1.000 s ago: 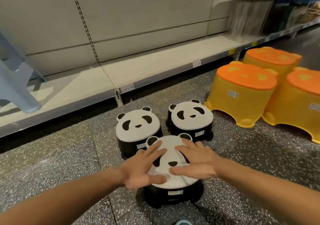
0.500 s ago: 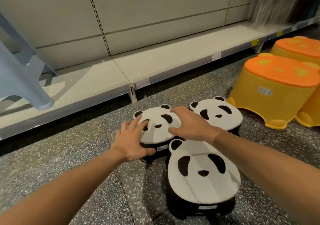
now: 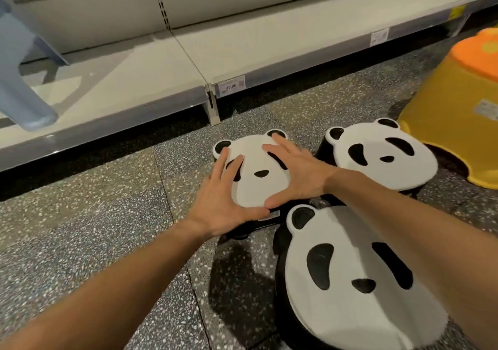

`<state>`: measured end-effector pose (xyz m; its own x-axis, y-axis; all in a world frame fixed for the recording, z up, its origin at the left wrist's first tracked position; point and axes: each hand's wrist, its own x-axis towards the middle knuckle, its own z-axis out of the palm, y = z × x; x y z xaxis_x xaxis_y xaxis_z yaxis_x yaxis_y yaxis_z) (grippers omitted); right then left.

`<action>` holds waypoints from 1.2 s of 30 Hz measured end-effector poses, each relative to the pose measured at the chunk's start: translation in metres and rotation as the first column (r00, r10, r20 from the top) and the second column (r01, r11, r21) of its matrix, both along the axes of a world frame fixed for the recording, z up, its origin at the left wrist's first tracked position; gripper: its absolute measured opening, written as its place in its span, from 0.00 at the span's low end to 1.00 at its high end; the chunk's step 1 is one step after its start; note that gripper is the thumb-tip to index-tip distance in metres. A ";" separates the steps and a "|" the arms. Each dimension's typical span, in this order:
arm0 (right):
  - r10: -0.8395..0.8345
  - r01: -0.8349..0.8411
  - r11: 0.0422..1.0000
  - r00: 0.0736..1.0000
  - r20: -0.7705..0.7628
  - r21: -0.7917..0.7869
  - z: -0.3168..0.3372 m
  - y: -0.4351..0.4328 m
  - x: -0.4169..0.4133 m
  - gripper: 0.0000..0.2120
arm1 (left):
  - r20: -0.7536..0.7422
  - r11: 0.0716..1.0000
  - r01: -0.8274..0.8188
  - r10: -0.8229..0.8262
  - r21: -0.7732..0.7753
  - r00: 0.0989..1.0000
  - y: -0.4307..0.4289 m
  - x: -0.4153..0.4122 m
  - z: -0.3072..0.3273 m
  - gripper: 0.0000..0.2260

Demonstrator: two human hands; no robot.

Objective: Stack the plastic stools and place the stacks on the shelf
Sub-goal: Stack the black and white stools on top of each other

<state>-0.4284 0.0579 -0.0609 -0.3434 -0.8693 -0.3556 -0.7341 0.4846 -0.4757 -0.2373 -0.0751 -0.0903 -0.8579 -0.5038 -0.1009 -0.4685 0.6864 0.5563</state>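
Three panda-face plastic stools, white seats on black bases, stand on the speckled floor. Both my hands rest on the far left panda stool (image 3: pixel 256 188). My left hand (image 3: pixel 229 201) covers its left side and my right hand (image 3: pixel 293 172) its right side. The fingers are spread over the seat and the thumbs meet at its near rim. A second panda stool (image 3: pixel 382 161) stands just to its right. The third panda stool (image 3: pixel 350 295) is nearest me, under my right forearm. The low grey shelf (image 3: pixel 134 80) runs along the wall behind them.
A yellow stool with an orange seat (image 3: pixel 458 93) stands on the floor at the right edge. A pale blue stool leg (image 3: pixel 21 80) rests on the shelf at far left. A price tag (image 3: pixel 231 85) sits on the shelf's front rail.
Both hands left the nearest panda stool and reached forward to the far left one. They now lie closer together on its seat, and the view has moved closer to the stools.
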 end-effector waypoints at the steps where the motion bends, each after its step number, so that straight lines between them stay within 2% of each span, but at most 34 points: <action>1: -0.004 0.004 1.000 1.000 -0.013 -0.011 -0.003 0.000 0.001 0.63 | -0.020 1.000 -0.001 0.001 0.009 1.000 0.000 0.000 -0.001 0.61; 5: -0.027 0.028 0.996 1.000 0.008 -0.087 -0.004 -0.002 0.002 0.62 | -0.074 0.997 -0.012 0.018 0.072 0.997 -0.008 -0.005 0.004 0.60; 10: -0.065 0.072 0.967 0.997 0.038 -0.243 0.030 -0.002 0.004 0.61 | -0.168 1.000 -0.010 0.009 -0.007 0.986 -0.017 -0.010 0.043 0.60; 15: -0.081 0.039 0.939 0.991 -0.107 -0.343 0.090 0.015 0.007 0.61 | -0.244 0.993 0.011 -0.038 -0.113 0.969 -0.002 -0.010 0.105 0.59; 21: -0.158 0.064 0.914 0.966 -0.206 -0.402 0.181 0.077 0.019 0.61 | -0.349 0.991 0.055 -0.094 -0.121 0.932 0.052 -0.013 0.188 0.60; 24: -0.217 0.129 0.907 0.959 -0.180 -0.402 0.210 0.123 0.036 0.61 | -0.354 0.984 0.133 -0.168 -0.119 0.920 0.084 -0.005 0.219 0.59; 28: -0.237 0.159 0.928 0.949 -0.207 -0.336 0.223 0.181 0.058 0.63 | -0.376 0.974 0.192 -0.223 -0.118 0.900 0.131 0.016 0.224 0.57; 33: -0.256 0.210 0.947 0.950 -0.177 -0.244 0.200 0.217 0.077 0.66 | -0.329 0.963 0.245 -0.268 -0.109 0.905 0.165 0.036 0.204 0.57; 36: -0.258 0.241 0.956 0.962 -0.088 -0.164 0.180 0.230 0.087 0.65 | -0.274 0.957 0.278 -0.291 -0.086 0.916 0.175 0.044 0.183 0.56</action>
